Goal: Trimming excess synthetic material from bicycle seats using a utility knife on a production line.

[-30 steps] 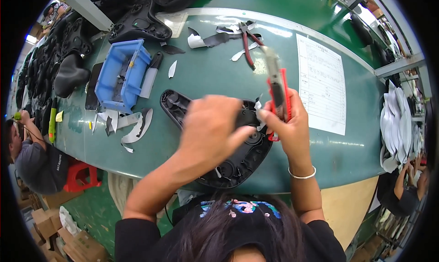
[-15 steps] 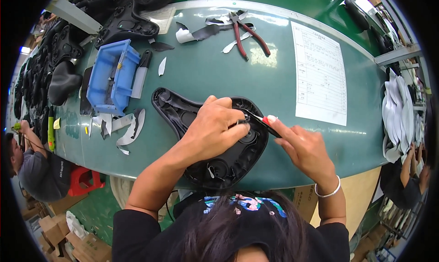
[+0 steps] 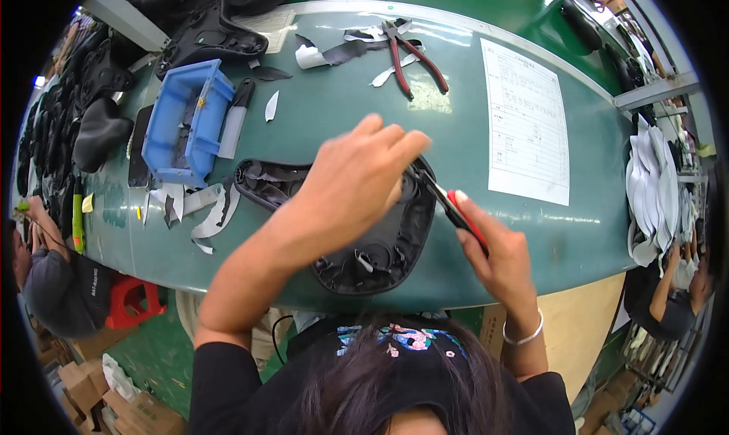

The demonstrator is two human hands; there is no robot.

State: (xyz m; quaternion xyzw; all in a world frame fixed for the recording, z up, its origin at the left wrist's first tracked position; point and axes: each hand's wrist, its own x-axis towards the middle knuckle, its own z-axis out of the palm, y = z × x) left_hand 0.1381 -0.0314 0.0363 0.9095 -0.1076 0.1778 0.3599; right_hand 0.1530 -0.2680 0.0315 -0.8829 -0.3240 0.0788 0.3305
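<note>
An upturned black bicycle saddle (image 3: 414, 241) lies at the table's front, its narrow nose to the left and its wide end under my hands. My left hand (image 3: 357, 177) is above the middle of the saddle, fingers curled closed; what they pinch, if anything, is hidden and slightly blurred. My right hand (image 3: 497, 256) is wrapped round a knife (image 3: 472, 224) with a red and black handle. The knife's thin metal end points up and left to the saddle's far right rim, close to my left fingers. A small pale scrap (image 3: 364, 261) lies inside the saddle.
Left of the saddle stand a blue bin (image 3: 178, 135) and a broad-bladed tool (image 3: 234, 124), with cut scraps (image 3: 216, 219) nearby. Red-handled cutters (image 3: 414, 59) lie at the back, a printed sheet (image 3: 526, 124) at right. More saddles (image 3: 102, 135) are piled left. Other people work on both sides.
My left hand has lifted away from the saddle's inside and moved up. The saddle has turned a little, its nose lower and further left. The knife has shifted slightly right and now points more upward.
</note>
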